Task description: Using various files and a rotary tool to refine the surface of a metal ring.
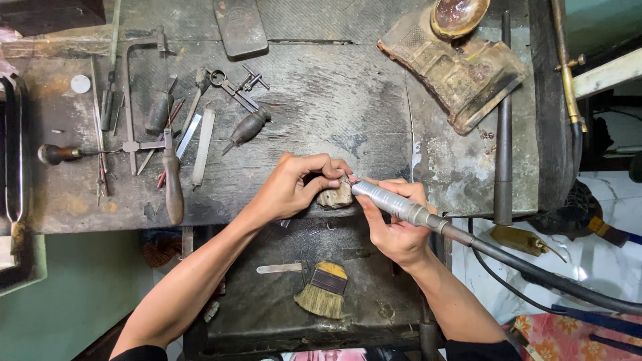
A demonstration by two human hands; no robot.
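My left hand [299,184] pinches a small piece against a worn wooden bench peg [336,196] at the front edge of the dark workbench [321,100]; the piece itself is too small to make out. My right hand [396,224] grips a silver rotary handpiece [391,201] like a pen. Its tip points left and meets my left fingertips at the peg. A thick black flexible shaft [535,271] runs from the handpiece away to the right.
Hand tools lie at the bench's left: a saw frame [137,100], files [202,146], a wooden-handled tool [173,184], a graver [247,127]. A brown block with a bowl [461,53] sits far right beside a dark rod [503,134]. A brush [324,289] lies in the lower tray [267,314].
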